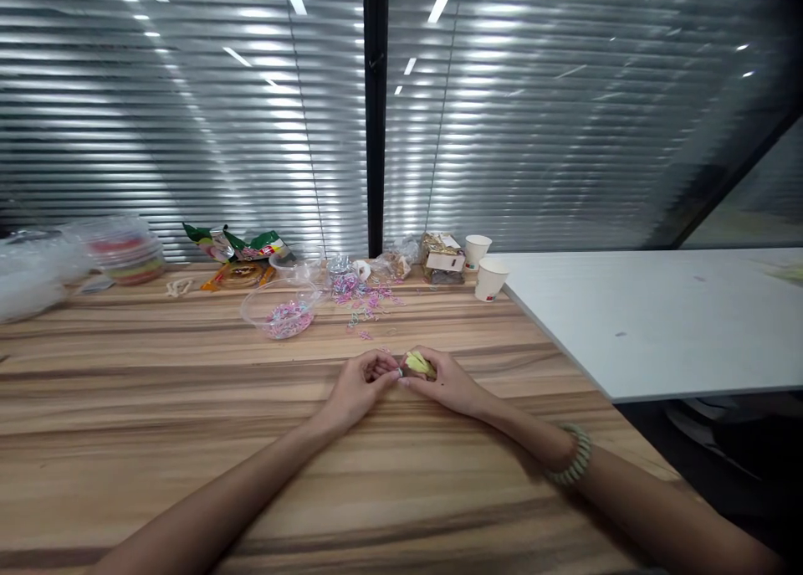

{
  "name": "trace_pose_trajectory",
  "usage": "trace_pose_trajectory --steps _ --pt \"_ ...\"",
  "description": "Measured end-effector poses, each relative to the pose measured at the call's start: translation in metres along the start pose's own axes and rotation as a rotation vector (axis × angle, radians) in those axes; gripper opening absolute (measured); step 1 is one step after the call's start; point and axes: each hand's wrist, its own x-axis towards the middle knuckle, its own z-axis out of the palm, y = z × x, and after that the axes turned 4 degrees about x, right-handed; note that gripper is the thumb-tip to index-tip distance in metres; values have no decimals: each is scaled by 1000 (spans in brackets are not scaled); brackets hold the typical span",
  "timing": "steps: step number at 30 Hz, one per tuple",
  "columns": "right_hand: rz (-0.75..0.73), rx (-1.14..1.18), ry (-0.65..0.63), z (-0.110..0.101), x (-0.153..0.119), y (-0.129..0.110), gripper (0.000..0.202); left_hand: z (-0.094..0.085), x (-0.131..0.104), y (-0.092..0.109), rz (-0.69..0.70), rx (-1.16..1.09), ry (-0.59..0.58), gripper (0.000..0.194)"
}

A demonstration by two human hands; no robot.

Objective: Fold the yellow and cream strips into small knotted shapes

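Over the wooden table [188, 441], my left hand [360, 388] and my right hand [448, 382] meet with their fingertips nearly touching. My right hand is closed around a soft, pale yellow thing [419, 363], partly hidden by the fingers; its kind I cannot make out. Thumb and finger of my left hand pinch a tiny teal piece [400, 372], too small to name for sure. Just beyond the hands lie scattered small pink, purple and teal loop-shaped pieces [370, 303]. A clear plastic bowl [254, 307] to the left, tilted, holds more of them.
Two paper cups [491, 280] and a small box [444, 259] stand at the back right. Along the back left are a green snack bag [235, 244], stacked plastic containers [129, 257] and clear plastic bags [31, 278]. A white table [665, 324] adjoins on the right.
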Motion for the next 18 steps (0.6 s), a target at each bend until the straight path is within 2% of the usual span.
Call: trace_pose_trajectory --steps 12,18 --pt "-57 -94 72 1 -1 3 20 1 -1 4 -75 -76 48 21" --pt "-50 -84 99 2 0 4 20 1 -1 3 -60 -52 -5 28"
